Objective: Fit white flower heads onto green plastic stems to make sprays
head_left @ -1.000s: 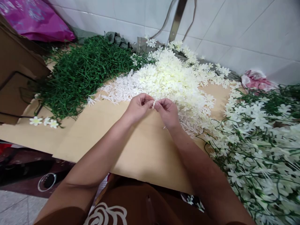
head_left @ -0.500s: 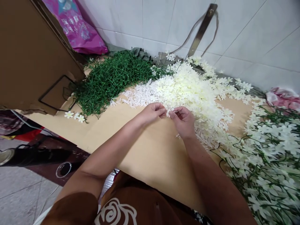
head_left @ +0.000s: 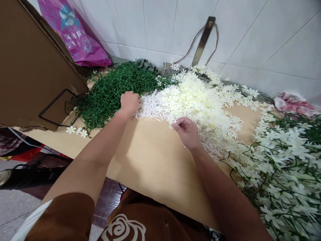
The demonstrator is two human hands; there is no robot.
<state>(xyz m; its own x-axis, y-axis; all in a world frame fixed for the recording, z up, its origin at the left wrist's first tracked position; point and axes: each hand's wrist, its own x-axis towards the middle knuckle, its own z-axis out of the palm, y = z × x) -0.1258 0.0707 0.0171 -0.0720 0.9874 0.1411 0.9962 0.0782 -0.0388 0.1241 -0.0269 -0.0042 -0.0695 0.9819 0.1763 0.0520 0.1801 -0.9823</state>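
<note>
White flower [head_left: 171, 125]: at the tips of the right fingers [head_left: 179, 123], by the near edge of the blossom heap [head_left: 198, 93]; too small to make out petal by petal.
Right fingers: thumb and forefinger pinched together on that flower, the others curled in.
Right hand [head_left: 187, 133]: over the near side of the blossom heap, with thin pale sprigs [head_left: 210, 144] beside the wrist.
Left fingers [head_left: 136, 95]: bent down, tips hidden; whether they grasp anything, I cannot tell.
Left hand [head_left: 129, 103]: back upward, at the near right edge of the green stems [head_left: 107, 95], well apart from the right hand.
Green stems: a tangled mound, left of the blossom heap.
White sprigs [head_left: 153, 104]: spread between the green stems and the blossom heap, just right of the left hand.
Counter [head_left: 155, 160]: tan, bare in front of both hands.
Flowered stems [head_left: 288, 167]: white blooms on dark green stalks, piled at the far right.
Loose blossoms [head_left: 77, 131]: three in a row, near the front left of the green stems.
Black wire frame [head_left: 55, 107]: angular, at the foot of the cardboard box [head_left: 35, 63] on the left.
Pink bag [head_left: 82, 43]: behind the box, near the wall.
Metal strip [head_left: 204, 41]: leaning against the white tiled wall [head_left: 160, 25], a looped cord [head_left: 216, 43] alongside.
Crumpled wrap [head_left: 296, 103]: pink and white, at the wall's foot, right.
</note>
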